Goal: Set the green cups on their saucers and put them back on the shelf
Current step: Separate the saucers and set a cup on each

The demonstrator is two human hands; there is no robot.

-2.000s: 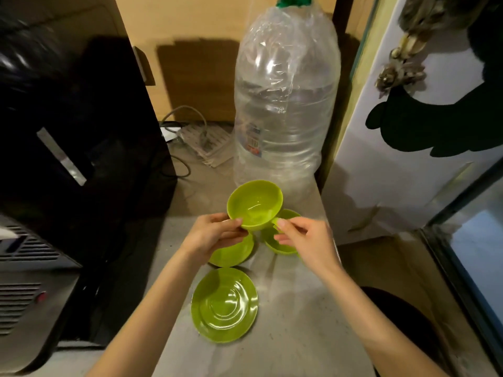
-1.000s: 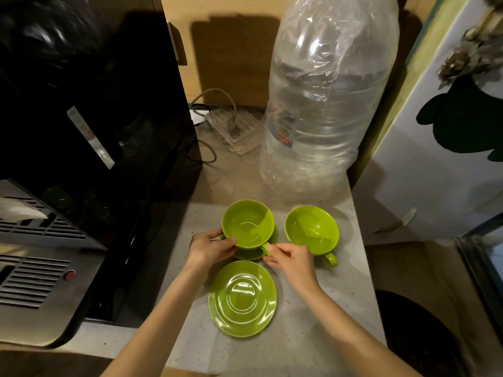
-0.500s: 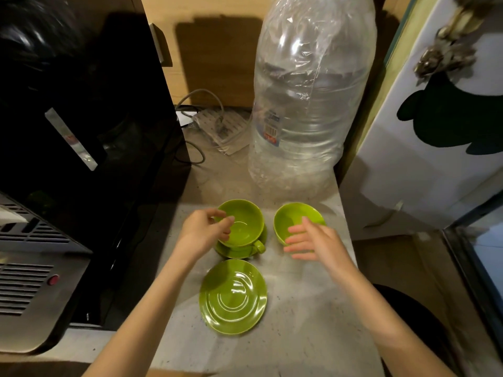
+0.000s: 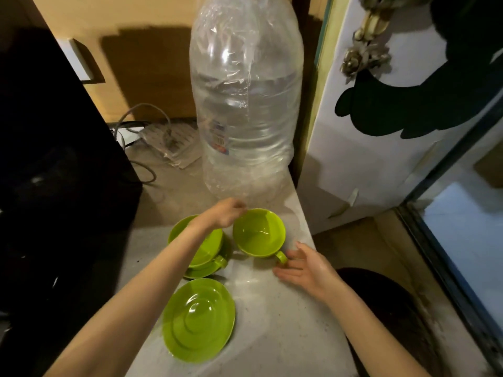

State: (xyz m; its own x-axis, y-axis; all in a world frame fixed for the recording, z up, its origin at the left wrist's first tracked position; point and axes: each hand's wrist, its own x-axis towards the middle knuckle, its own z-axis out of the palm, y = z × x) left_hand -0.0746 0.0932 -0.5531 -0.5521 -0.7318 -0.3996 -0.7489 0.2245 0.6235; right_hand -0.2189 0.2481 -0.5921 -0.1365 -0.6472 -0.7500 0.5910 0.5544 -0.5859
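From the head camera, one green cup (image 4: 204, 247) sits on its saucer (image 4: 200, 272) on the counter (image 4: 272, 330). The left hand (image 4: 227, 213) reaches across it and pinches the far rim of the second cup (image 4: 258, 234), just beside. The right hand (image 4: 306, 269) lies spread, fingers near that cup's handle. An empty saucer (image 4: 198, 319) lies nearer.

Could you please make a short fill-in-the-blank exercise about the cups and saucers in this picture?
1. The left cup already sits on a ____.
2. The right cup stands directly on the ____, in front of the big bottle.
3. The empty saucer lies ____ to the person than both cups.
4. The left hand touches the right cup's ____; the right hand is open.

Missing words: saucer; counter; nearer; rim
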